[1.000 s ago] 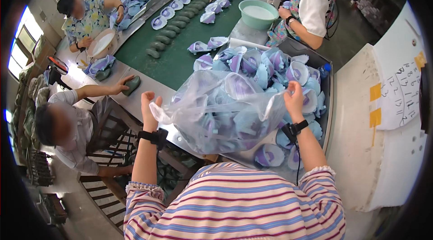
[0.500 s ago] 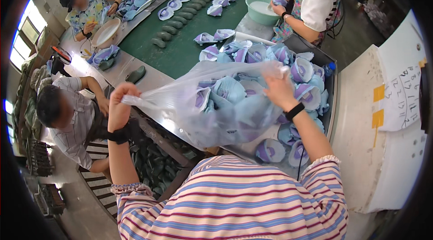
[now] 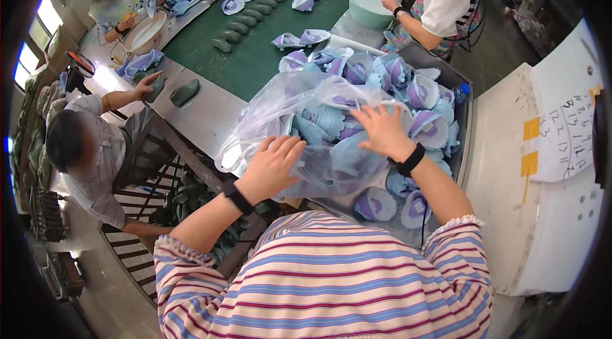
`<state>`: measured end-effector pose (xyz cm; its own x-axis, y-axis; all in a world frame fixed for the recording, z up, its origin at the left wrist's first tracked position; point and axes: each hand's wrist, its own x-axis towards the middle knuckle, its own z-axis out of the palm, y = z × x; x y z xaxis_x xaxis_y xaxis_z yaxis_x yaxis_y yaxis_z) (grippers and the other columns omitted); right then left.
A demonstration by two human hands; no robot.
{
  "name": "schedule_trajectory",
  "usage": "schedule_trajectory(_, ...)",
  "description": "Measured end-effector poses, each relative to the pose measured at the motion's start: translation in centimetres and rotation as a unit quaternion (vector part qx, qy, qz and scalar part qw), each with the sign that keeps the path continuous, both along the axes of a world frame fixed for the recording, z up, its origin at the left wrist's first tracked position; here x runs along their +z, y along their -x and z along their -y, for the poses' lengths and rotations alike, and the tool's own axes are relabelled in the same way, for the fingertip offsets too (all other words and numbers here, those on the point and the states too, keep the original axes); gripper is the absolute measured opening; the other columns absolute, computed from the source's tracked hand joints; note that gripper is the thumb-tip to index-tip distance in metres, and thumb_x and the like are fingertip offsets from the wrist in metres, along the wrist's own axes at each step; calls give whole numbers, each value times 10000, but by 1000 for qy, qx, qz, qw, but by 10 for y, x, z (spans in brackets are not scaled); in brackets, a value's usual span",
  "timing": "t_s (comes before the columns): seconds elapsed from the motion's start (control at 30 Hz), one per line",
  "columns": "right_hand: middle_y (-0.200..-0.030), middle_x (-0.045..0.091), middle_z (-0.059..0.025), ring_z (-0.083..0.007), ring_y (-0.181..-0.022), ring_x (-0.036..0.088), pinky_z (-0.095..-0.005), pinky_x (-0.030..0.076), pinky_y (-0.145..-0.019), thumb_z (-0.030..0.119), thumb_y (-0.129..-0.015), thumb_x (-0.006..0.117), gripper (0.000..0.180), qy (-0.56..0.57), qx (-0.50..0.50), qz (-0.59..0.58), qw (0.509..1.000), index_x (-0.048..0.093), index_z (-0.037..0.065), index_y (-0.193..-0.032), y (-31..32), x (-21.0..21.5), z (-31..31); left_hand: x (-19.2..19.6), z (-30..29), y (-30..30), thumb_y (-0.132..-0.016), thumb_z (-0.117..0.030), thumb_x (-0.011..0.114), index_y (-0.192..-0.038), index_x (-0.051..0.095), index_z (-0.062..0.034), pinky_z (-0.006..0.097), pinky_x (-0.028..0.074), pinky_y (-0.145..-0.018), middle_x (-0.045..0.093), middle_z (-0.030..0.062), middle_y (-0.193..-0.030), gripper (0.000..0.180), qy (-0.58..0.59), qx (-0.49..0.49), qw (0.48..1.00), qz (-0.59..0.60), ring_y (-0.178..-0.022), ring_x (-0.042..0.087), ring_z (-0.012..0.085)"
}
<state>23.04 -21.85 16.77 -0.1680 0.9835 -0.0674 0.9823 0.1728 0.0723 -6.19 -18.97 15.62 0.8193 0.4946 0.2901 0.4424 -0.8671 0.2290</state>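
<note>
A clear plastic bag (image 3: 319, 176) lies in front of me, holding several light blue and purple shoe uppers (image 3: 322, 122). On its left side rests my left hand (image 3: 271, 167), palm down with the fingers stretched out. My right hand (image 3: 387, 132) is spread over the bag's right part, fingers apart. Both hands touch or hover just above the plastic; neither grips it. More shoe uppers (image 3: 424, 93) are heaped behind and to the right of the bag in a metal tray (image 3: 470, 122).
A green conveyor belt (image 3: 197, 62) carries rows of dark shoe lasts (image 3: 245, 19) and uppers. One last (image 3: 185, 92) lies on the metal edge. Co-workers sit left, far left and far right, beside basins (image 3: 370, 7). A white board (image 3: 561, 122) stands at right; a slatted rack (image 3: 134, 262) holds lasts.
My left hand has let go of the gathered bag end and come right and down onto the bag. The bag has sunk flatter. The near-left co-worker now reaches to a last.
</note>
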Motion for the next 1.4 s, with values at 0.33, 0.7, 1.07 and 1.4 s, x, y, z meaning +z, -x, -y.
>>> schedule_trajectory(0.33,-1085,583,-134,-321,-1023,559,-444,468,-788,325,-640,777,469,251,88,-148,953,591,93,-1002,27,-12,79,-36,43,52,-681,-142,588,-762,595,-116,354,457,-694,500,35,-750,85,73,-167,983,-25,-766,542,231)
schedule_trajectory(0.7,-1021,651,-81,-184,-931,631,-300,483,-804,186,-841,635,345,395,53,-511,761,584,31,-1145,-26,-46,31,-29,1,71,-854,-270,594,-1130,596,-60,382,446,-915,561,164,-1188,347,405,80,910,42,-1094,547,325)
schedule_trajectory(1.07,-997,646,-119,-222,-879,641,-333,496,-772,151,-800,636,402,40,33,-404,913,569,34,-1179,-6,-43,-107,-72,-106,90,-779,-252,654,-1244,487,-85,421,421,-938,486,148,-1298,521,65,281,956,-54,-1163,494,329)
schedule_trajectory(1.4,-910,665,-112,-278,-825,633,-371,495,-721,160,-785,622,254,10,78,-327,942,646,59,-1017,29,-42,-94,-46,-52,47,-728,-184,712,-1095,592,-57,394,479,-803,592,127,-992,407,165,214,946,177,-924,585,303)
